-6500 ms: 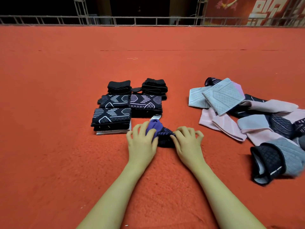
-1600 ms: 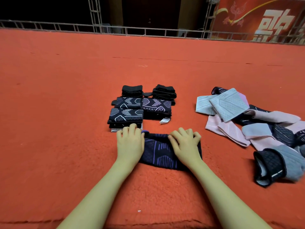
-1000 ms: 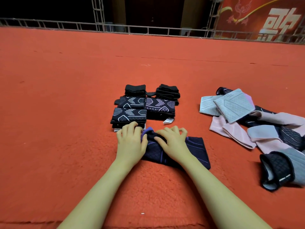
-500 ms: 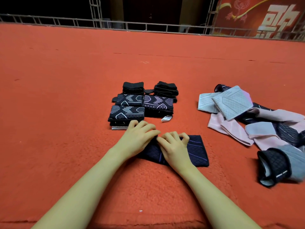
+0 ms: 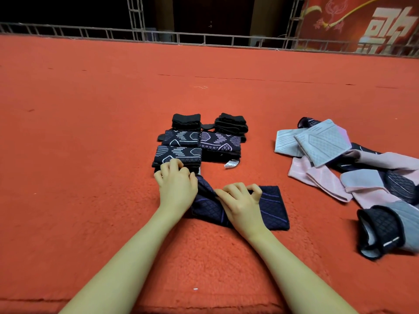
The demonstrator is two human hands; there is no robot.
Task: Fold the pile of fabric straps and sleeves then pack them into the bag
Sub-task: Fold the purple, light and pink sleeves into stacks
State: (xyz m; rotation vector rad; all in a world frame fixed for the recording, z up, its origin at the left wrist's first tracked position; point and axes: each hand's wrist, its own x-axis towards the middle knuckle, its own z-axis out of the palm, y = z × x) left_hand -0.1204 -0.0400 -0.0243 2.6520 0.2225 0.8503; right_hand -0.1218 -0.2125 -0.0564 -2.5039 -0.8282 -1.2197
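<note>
Red carpet (image 5: pixel 90 155) fills the head view, bounded along the top of the frame by a metal railing (image 5: pixel 204 39) and, at the upper right, a red banner (image 5: pixel 362 21).

At lower centre a dark navy sleeve with purple lines (image 5: pixel 272 211) is laid flat on the carpet. Its left end is gathered and raised by the left hand (image 5: pixel 176 189), whose fingers are curled around the cloth. The middle of the sleeve is pressed and pinched by the right hand (image 5: pixel 242 205), fingers bent onto the fabric.

Just beyond the left hand, at centre frame, folded dark patterned sleeves (image 5: pixel 195 146) are stacked in neat blocks, with folded black straps (image 5: pixel 208 122) behind them. At right, an unfolded pile of grey, pink and dark sleeves (image 5: pixel 340 168) is spread loosely, well apart from the stacks. No bag is seen.

The fold appears to be under way, with much of the pile not yet done. Stretchy knit may spring open if the grip is eased before the fold is flattened, leaving a crooked bundle. The nearest stack (image 5: pixel 179 155), touched by the left knuckles, could be nudged out of line.
</note>
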